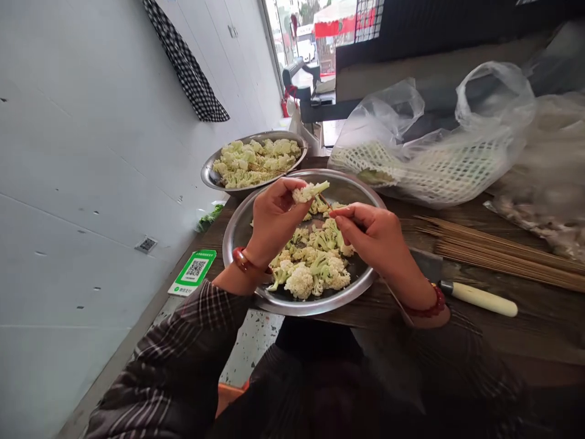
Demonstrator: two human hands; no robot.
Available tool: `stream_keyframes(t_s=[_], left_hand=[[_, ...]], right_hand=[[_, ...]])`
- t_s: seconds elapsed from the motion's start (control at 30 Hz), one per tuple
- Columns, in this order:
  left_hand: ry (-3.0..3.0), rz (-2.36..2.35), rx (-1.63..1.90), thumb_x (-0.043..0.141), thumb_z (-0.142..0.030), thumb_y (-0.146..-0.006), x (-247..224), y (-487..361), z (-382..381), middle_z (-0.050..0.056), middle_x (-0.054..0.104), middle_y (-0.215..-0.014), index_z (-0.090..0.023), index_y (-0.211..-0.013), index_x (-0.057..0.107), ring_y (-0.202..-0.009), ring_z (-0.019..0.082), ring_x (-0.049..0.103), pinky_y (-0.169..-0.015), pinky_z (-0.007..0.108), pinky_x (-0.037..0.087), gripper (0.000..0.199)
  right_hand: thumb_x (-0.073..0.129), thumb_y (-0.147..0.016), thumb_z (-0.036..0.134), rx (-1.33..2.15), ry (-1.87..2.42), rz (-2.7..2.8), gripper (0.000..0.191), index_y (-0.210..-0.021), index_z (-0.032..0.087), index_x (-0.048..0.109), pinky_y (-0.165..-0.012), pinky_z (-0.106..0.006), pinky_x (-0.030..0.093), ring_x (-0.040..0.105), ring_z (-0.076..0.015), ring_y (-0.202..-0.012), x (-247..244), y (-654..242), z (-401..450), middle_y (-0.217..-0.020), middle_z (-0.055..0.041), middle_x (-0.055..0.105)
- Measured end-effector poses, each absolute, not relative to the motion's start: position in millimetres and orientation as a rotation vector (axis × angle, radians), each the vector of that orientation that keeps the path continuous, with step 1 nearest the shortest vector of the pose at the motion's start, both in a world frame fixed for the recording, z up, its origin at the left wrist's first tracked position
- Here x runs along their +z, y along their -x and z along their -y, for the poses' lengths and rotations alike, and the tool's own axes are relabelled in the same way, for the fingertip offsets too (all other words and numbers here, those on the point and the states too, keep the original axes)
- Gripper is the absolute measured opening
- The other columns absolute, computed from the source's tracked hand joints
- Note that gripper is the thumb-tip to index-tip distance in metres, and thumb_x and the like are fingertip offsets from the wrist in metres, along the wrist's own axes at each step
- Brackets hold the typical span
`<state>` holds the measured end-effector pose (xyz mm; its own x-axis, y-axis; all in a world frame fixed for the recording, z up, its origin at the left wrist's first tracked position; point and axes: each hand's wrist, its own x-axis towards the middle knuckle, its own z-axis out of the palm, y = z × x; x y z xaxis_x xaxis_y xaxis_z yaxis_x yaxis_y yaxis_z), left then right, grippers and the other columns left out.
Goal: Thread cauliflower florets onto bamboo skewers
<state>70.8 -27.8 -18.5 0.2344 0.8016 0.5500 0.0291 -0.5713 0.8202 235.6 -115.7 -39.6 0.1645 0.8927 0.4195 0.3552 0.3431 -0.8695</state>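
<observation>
My left hand (281,213) pinches a cauliflower floret (311,191) between thumb and fingers, its pale stem pointing right. In my right hand (365,231) is a thin wooden skewer (325,201), gripped near the fingertips. The skewer's upper end meets the floret; whether it has gone in, I cannot tell. Both hands are above a wide metal bowl (237,238) in which loose cauliflower florets (315,268) lie.
Behind, a second metal bowl (208,174) holds more cauliflower (256,160). To the right lie a bundle of skewers (503,253), a knife (479,299) with a pale handle, and plastic bags (439,158). A QR-code card (194,272) stands at left by the wall.
</observation>
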Motion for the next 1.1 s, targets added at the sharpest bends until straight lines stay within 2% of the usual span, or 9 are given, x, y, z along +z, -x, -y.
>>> stream_keyframes(t_s=[0.23, 0.37, 0.6, 0.7, 0.83, 1.1], left_hand=[[-1.967, -0.700, 1.175, 0.078, -0.016, -0.074, -18, -80, 43, 0.004, 0.071, -0.089, -0.022, -0.082, 0.070, -0.086, 0.018, 0.065, -0.080, 0.035, 0.055, 0.013], [-2.031, -0.703, 1.144, 0.078, -0.017, -0.075, -17, -83, 48, 0.004, 0.071, -0.091, -0.022, -0.085, 0.071, -0.089, 0.020, 0.066, -0.081, 0.036, 0.056, 0.013], [-1.801, -0.655, 1.122, 0.078, -0.011, -0.069, -12, -76, 37, 0.005, 0.068, -0.103, -0.021, -0.110, 0.071, -0.086, 0.018, 0.068, -0.074, 0.032, 0.056, 0.044], [-1.823, -0.726, 1.008, 0.071, -0.011, -0.075, -21, -74, 25, 0.006, 0.068, -0.098, -0.019, -0.107, 0.071, -0.078, 0.015, 0.066, -0.070, 0.031, 0.054, 0.033], [-2.258, -0.784, 0.729, 0.065, -0.015, -0.079, -38, -76, 17, 0.005, 0.068, -0.087, -0.018, -0.094, 0.070, -0.074, 0.015, 0.061, -0.072, 0.032, 0.051, 0.017], [-2.603, -0.676, 0.352, 0.065, -0.022, -0.080, -32, -89, 17, 0.004, 0.067, -0.080, -0.019, -0.091, 0.071, -0.071, 0.017, 0.058, -0.074, 0.031, 0.045, 0.013]], right_hand=[[0.062, -0.091, 0.030, 0.573, 1.209, 1.351, 0.016, -0.082, 0.019, 0.070, -0.052, -0.025, 0.038, 0.050, -0.0108, -0.051, -43, -237, 114, -0.056, 0.0033, 0.059], [0.063, -0.092, 0.031, 0.547, 1.222, 1.336, 0.016, -0.082, 0.020, 0.069, -0.049, -0.024, 0.038, 0.050, -0.0096, -0.048, -43, -236, 116, -0.056, 0.0037, 0.059], [0.065, -0.092, 0.031, 0.478, 1.217, 1.200, 0.015, -0.086, 0.019, 0.071, -0.047, -0.024, 0.035, 0.046, -0.0087, -0.047, -46, -249, 109, -0.056, 0.0042, 0.057], [0.065, -0.092, 0.035, 0.552, 1.154, 1.126, 0.018, -0.085, 0.019, 0.070, -0.044, -0.023, 0.030, 0.043, -0.0082, -0.046, -51, -257, 101, -0.056, 0.0042, 0.055], [0.067, -0.089, 0.038, 0.673, 1.120, 1.099, 0.020, -0.084, 0.019, 0.069, -0.043, -0.023, 0.030, 0.043, -0.0086, -0.047, -55, -260, 96, -0.057, 0.0039, 0.054], [0.067, -0.087, 0.039, 0.754, 1.024, 1.075, 0.020, -0.085, 0.019, 0.070, -0.044, -0.022, 0.030, 0.042, -0.0079, -0.047, -57, -261, 94, -0.056, 0.0049, 0.053]])
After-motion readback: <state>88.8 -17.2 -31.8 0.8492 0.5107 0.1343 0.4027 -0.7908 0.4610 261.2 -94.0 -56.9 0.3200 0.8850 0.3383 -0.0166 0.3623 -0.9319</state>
